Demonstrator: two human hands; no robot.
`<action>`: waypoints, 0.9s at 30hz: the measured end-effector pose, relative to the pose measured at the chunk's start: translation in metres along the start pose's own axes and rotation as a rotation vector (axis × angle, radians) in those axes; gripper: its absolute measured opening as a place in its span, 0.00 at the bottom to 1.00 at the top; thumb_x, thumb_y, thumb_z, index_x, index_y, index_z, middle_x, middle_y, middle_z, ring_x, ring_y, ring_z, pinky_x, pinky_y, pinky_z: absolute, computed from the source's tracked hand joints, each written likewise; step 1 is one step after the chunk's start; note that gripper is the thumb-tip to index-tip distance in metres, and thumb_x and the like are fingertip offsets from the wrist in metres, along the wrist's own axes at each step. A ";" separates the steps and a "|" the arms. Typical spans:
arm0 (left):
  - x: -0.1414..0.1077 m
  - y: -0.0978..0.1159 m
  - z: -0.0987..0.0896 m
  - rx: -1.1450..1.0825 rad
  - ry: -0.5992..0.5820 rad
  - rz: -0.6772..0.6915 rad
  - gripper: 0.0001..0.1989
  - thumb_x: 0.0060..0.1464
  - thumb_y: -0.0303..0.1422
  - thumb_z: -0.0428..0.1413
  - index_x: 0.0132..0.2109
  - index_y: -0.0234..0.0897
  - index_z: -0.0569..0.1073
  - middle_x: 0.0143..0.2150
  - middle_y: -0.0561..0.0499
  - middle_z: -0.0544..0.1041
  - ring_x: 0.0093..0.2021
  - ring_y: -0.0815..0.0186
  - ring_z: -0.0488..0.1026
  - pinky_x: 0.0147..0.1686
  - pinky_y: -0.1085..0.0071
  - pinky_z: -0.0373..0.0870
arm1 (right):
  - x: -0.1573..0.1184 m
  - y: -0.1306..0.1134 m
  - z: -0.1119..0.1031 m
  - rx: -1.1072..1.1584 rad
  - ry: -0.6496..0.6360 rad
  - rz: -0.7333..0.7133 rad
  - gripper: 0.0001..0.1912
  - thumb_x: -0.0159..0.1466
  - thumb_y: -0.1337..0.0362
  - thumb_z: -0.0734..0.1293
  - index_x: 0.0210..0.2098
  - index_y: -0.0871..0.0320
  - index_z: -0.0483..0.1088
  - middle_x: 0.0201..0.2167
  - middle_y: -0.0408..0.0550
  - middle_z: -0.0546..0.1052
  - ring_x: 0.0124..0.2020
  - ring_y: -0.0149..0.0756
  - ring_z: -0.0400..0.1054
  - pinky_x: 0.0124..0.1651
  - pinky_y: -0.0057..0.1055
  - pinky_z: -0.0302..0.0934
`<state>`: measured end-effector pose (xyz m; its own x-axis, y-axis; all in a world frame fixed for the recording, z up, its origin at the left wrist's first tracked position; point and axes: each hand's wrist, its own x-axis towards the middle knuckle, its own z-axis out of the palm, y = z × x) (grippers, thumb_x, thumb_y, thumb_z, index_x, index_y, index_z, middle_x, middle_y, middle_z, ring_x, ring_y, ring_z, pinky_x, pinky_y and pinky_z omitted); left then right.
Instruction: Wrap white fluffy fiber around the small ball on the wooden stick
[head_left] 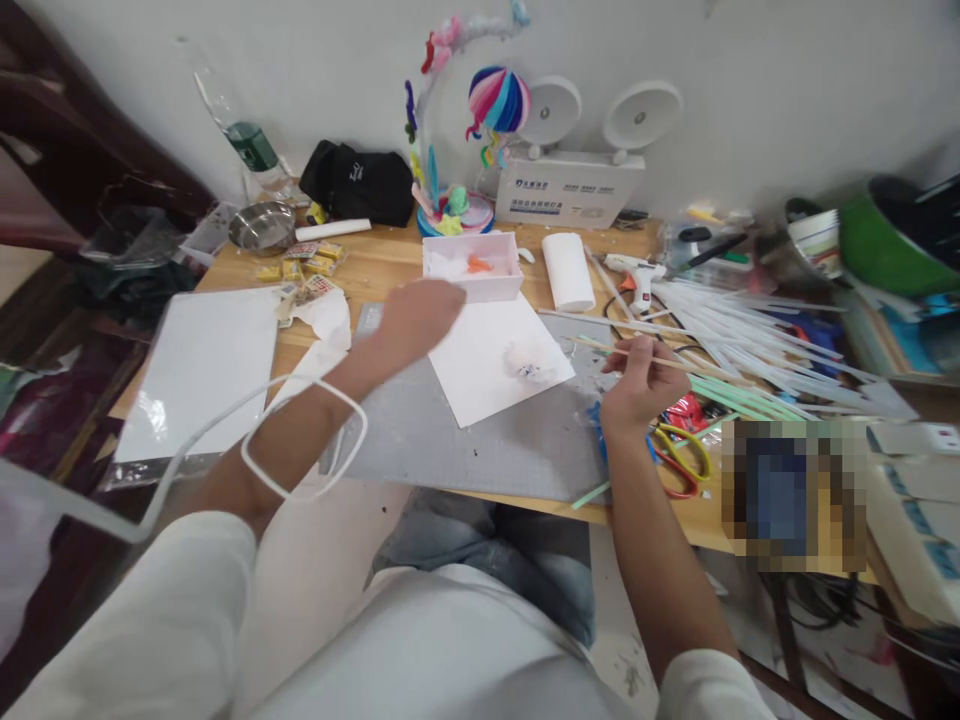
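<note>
My left hand (420, 318) is over the near left corner of a small white box (504, 288). It is blurred, its fingers are hidden, and I cannot tell what it holds, if anything. Inside the box lies a small orange piece (480, 264). My right hand (643, 385) pinches a thin wooden stick (709, 371), held nearly level over the right part of the grey cutting mat (405, 435). Between the hands, a white sheet (472, 385) carries a small whitish lump with blue marks (529, 362).
Right of the mat are a glue gun (637, 278), many white sticks (720, 320) and scissors (686, 460). A paper roll (568, 272) and a balloon ornament (499, 100) stand behind. A white cable (352, 450) loops around my left forearm. A plastic-covered sheet (202, 370) lies left.
</note>
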<state>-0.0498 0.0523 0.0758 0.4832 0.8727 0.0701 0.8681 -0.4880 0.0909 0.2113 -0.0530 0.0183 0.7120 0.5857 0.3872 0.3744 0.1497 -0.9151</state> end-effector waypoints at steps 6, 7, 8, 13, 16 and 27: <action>0.105 -0.041 0.013 -0.118 0.138 -0.128 0.03 0.52 0.28 0.63 0.35 0.35 0.82 0.32 0.44 0.77 0.45 0.52 0.76 0.51 0.52 0.72 | -0.003 0.003 -0.001 -0.023 -0.002 -0.037 0.22 0.65 0.46 0.64 0.27 0.57 0.73 0.16 0.40 0.71 0.18 0.29 0.65 0.23 0.28 0.60; 0.112 -0.039 0.019 -0.111 0.120 -0.129 0.04 0.51 0.27 0.63 0.36 0.34 0.82 0.33 0.44 0.77 0.46 0.50 0.76 0.52 0.50 0.71 | -0.003 0.003 -0.002 -0.019 -0.006 -0.042 0.22 0.65 0.46 0.64 0.27 0.57 0.73 0.16 0.40 0.71 0.18 0.29 0.65 0.24 0.27 0.60; 0.117 -0.036 0.024 -0.093 0.099 -0.129 0.05 0.51 0.25 0.62 0.37 0.34 0.82 0.35 0.43 0.78 0.48 0.48 0.77 0.54 0.48 0.71 | -0.003 0.004 -0.002 -0.019 -0.010 -0.045 0.22 0.65 0.47 0.64 0.27 0.57 0.73 0.16 0.40 0.71 0.18 0.28 0.65 0.24 0.27 0.60; 0.126 -0.027 0.035 0.054 0.001 -0.141 0.11 0.53 0.21 0.58 0.44 0.26 0.80 0.43 0.33 0.79 0.53 0.38 0.76 0.55 0.44 0.69 | -0.005 0.008 -0.004 -0.031 -0.039 -0.056 0.22 0.67 0.47 0.63 0.28 0.57 0.74 0.17 0.40 0.72 0.19 0.28 0.66 0.25 0.27 0.60; 0.129 -0.027 0.031 0.051 -0.008 -0.167 0.11 0.55 0.23 0.58 0.46 0.25 0.80 0.44 0.33 0.79 0.55 0.39 0.75 0.56 0.45 0.69 | -0.005 0.010 -0.005 -0.037 -0.060 -0.073 0.22 0.68 0.48 0.63 0.28 0.58 0.74 0.18 0.41 0.73 0.20 0.28 0.67 0.26 0.27 0.60; 0.117 -0.046 0.006 -0.290 0.214 -0.262 0.05 0.55 0.29 0.58 0.38 0.36 0.79 0.40 0.41 0.80 0.45 0.54 0.76 0.49 0.60 0.70 | -0.010 0.015 -0.005 -0.054 -0.117 -0.090 0.23 0.68 0.46 0.62 0.30 0.57 0.75 0.19 0.41 0.73 0.21 0.30 0.69 0.28 0.28 0.62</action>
<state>-0.0331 0.1768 0.0735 0.1900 0.9594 0.2085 0.8757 -0.2616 0.4057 0.2133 -0.0606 0.0010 0.6014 0.6613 0.4484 0.4667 0.1647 -0.8689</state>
